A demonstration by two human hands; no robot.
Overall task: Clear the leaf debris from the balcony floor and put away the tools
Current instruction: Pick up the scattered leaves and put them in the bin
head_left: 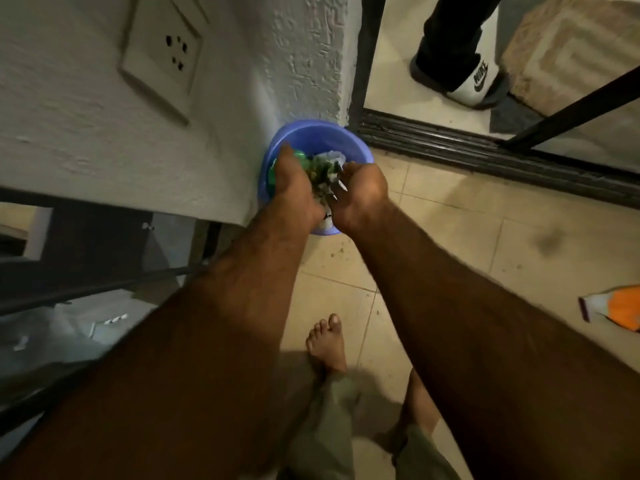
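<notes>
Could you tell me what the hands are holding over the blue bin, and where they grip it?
Both hands, left hand and right hand, cup a clump of leaf debris between them, pressing its sides.

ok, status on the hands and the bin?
Left hand and right hand both over the blue bin, cupped around leaf debris. Bin against the wall corner. Small bits on the floor tiles. Nothing blocking.

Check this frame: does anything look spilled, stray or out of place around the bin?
Small dark leaf crumbs are scattered on the tile floor just beside the blue bin, below both hands. An orange-and-white tool lies loose on the floor at the right edge, not put away.
</notes>
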